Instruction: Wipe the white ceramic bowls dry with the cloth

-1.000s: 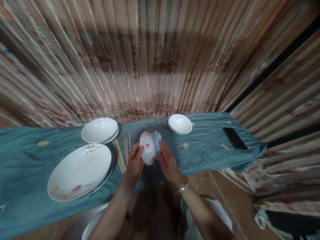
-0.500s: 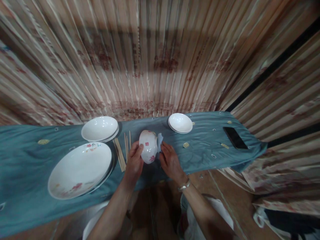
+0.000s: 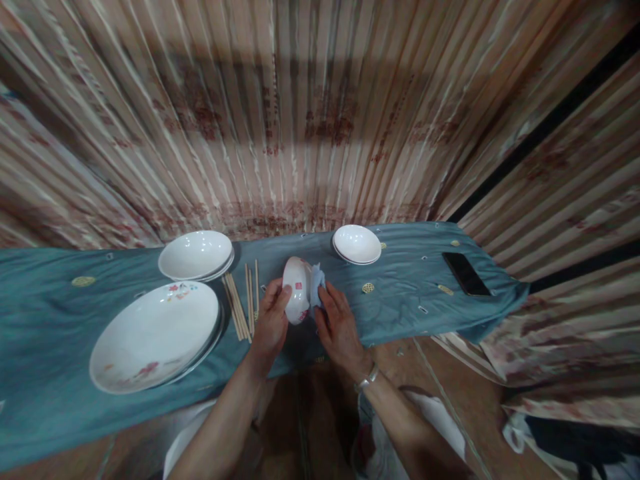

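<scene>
A white bowl (image 3: pixel 296 293) with red marks is tipped on its side above the table's front part. My left hand (image 3: pixel 271 320) grips it from the left, thumb pressed on its outer wall. On the right, my right hand (image 3: pixel 341 327) pinches a light blue cloth (image 3: pixel 316 283) against the bowl's base side. The bowl's inside is turned away from view. Several wooden chopsticks (image 3: pixel 236 308) lie just left of my left hand, in two loose groups. Beyond my right hand stand small white bowls (image 3: pixel 357 244), stacked one in another.
Large floral plates (image 3: pixel 155 337) are stacked at the left of the cloth-covered table (image 3: pixel 400 312). Behind them sit stacked white bowls (image 3: pixel 196 255). A black phone (image 3: pixel 467 274) lies near the right end. A pleated curtain (image 3: pixel 300 133) hangs along the table's back edge.
The bowl has turned slightly in my left hand, so its wall shows narrower. My right hand has shifted the cloth a little, and more of it shows. The whole view has moved slightly.
</scene>
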Available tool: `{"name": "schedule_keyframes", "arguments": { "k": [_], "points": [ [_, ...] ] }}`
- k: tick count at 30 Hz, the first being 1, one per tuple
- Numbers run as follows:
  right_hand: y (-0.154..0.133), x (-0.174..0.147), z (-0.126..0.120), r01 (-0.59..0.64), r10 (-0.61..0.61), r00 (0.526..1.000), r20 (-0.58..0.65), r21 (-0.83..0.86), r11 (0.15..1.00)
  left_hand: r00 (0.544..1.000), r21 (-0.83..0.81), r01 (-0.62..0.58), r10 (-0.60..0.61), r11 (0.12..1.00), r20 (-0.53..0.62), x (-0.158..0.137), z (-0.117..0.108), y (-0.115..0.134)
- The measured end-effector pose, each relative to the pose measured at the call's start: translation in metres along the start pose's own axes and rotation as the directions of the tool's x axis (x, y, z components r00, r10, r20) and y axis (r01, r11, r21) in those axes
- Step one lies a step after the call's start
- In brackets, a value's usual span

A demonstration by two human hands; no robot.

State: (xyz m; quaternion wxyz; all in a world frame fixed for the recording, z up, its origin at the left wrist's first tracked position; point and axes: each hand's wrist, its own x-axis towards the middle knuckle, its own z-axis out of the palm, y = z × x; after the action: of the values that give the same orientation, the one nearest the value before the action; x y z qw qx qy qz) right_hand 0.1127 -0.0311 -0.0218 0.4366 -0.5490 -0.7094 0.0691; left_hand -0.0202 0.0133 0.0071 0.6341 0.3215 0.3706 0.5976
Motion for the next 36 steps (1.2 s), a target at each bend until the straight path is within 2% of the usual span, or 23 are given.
{"name": "schedule_keyframes", "arguments": {
  "k": [4, 8, 12, 16, 19, 22, 27, 36],
  "points": [
    [0.003, 0.006, 0.004, 0.034, -0.033, 0.999, 0.026, -0.056, 0.998, 0.999, 0.068, 0.004, -0.007, 0.998, 0.045, -0.003, 0.003, -0.004],
    [0.011, 0.014, 0.006, 0.000, -0.001, 1.000, -0.011, -0.044, 0.999, 0.997, 0.129, -0.027, 0.018, 0.991, 0.073, -0.003, 0.000, -0.009],
    [0.019, 0.024, 0.008, -0.120, 0.122, 0.992, -0.023, 0.082, 0.989, 0.996, 0.161, -0.023, 0.008, 0.987, 0.093, -0.003, -0.002, -0.011],
    [0.032, 0.032, 0.015, -0.274, 0.283, 0.959, -0.004, 0.231, 0.933, 0.997, 0.167, -0.024, 0.011, 0.986, 0.079, -0.004, -0.002, -0.009],
    [0.044, 0.034, 0.024, -0.363, 0.372, 0.928, 0.003, 0.231, 0.903, 0.997, 0.158, -0.026, 0.015, 0.987, 0.070, -0.004, -0.004, -0.008],
    [0.051, 0.028, 0.031, -0.388, 0.393, 0.919, 0.017, 0.209, 0.898, 0.998, 0.128, -0.028, 0.021, 0.991, 0.058, -0.002, -0.005, -0.008],
    [0.047, 0.012, 0.031, -0.403, 0.402, 0.915, 0.042, 0.183, 0.897, 0.999, 0.076, -0.036, 0.034, 0.996, 0.026, 0.000, -0.004, -0.009],
    [0.020, -0.007, 0.012, -0.408, 0.395, 0.912, 0.111, 0.138, 0.903, 0.999, 0.081, -0.041, 0.040, 0.996, 0.013, 0.000, 0.000, -0.007]
  ]
}}
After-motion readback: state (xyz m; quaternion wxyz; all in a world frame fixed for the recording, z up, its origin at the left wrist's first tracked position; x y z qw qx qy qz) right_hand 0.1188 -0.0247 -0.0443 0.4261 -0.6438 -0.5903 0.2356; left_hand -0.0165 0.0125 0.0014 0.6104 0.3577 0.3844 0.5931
